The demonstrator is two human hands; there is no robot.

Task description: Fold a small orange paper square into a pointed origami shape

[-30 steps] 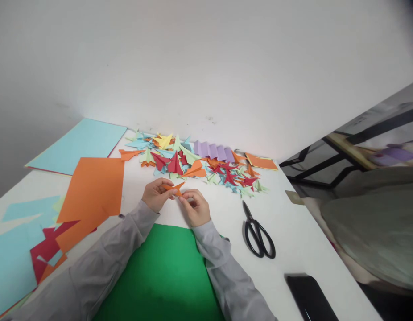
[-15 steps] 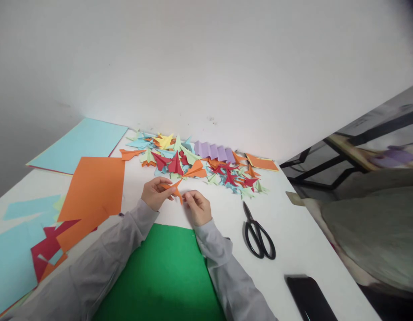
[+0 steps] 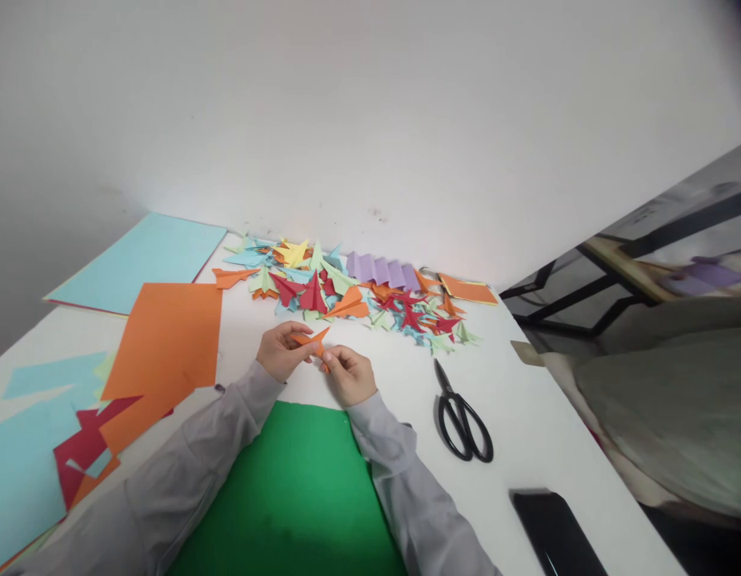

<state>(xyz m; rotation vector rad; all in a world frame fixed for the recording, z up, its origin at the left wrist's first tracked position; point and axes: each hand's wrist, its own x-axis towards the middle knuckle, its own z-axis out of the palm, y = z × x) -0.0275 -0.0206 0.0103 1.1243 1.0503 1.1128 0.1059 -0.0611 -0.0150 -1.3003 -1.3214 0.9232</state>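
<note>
Between my hands is a small orange folded paper plane point(image 3: 316, 342), held just above the table beyond a green sheet point(image 3: 292, 488). My left hand point(image 3: 282, 350) is closed on its left side, thumb on top. On its right, lower part, my right hand point(image 3: 350, 374) pinches the paper between thumb and fingers, hiding some of it. Behind the hands lies a long heap of small folded paper planes point(image 3: 314, 293) in red, orange, green, blue and yellow. Black-handled scissors point(image 3: 460, 416) rest to the right of my right hand.
A pleated purple paper point(image 3: 382, 270) stands by the wall behind the heap. Orange sheets point(image 3: 166, 336), blue sheets point(image 3: 142, 260) and red scraps point(image 3: 82, 448) cover the left side. A black phone point(image 3: 556, 532) lies near the table's right edge, with small orange sheets point(image 3: 470, 290) farther back.
My right hand has moved slightly left and now pinches the orange plane closer to its middle. The plane has turned a little in my fingers. Everything else stays put.
</note>
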